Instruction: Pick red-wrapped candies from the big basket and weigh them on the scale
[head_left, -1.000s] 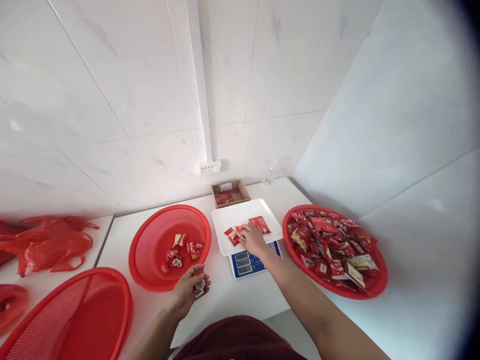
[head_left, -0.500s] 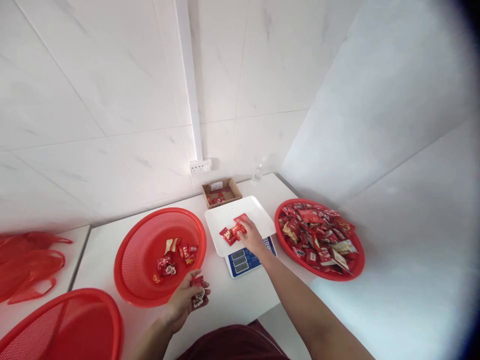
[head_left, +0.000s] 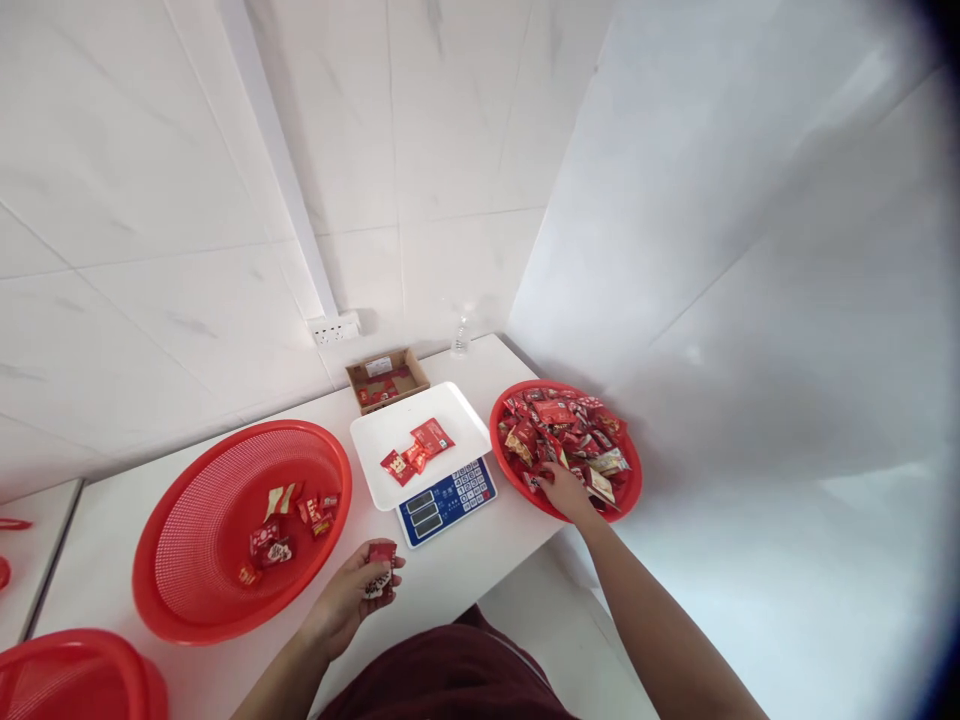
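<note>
My left hand (head_left: 352,596) is closed around red snack packets (head_left: 380,570), above the table edge beside the left red basket (head_left: 142,545). My right hand (head_left: 564,490) reaches into the right red basket (head_left: 634,505), its fingers at the near left part of a heap of red packets (head_left: 570,425); what the fingertips pinch is too small to name. Between the baskets, the scale's white tray (head_left: 379,440) bears a few red packets (head_left: 431,437). Its blue keypad panel (head_left: 446,505) faces me. Several packets (head_left: 279,552) lie in the left basket.
A cardboard box (head_left: 416,375) with red packets stands behind the scale. A clear plastic object (head_left: 460,335) is near the wall. Another red basket (head_left: 139,680) sits at the lower left. A wall socket (head_left: 334,328) is above the table (head_left: 450,570).
My right hand has moved from the scale tray to the right basket, leaving the packets on the tray. The view has turned right. My left hand still holds its packets.
</note>
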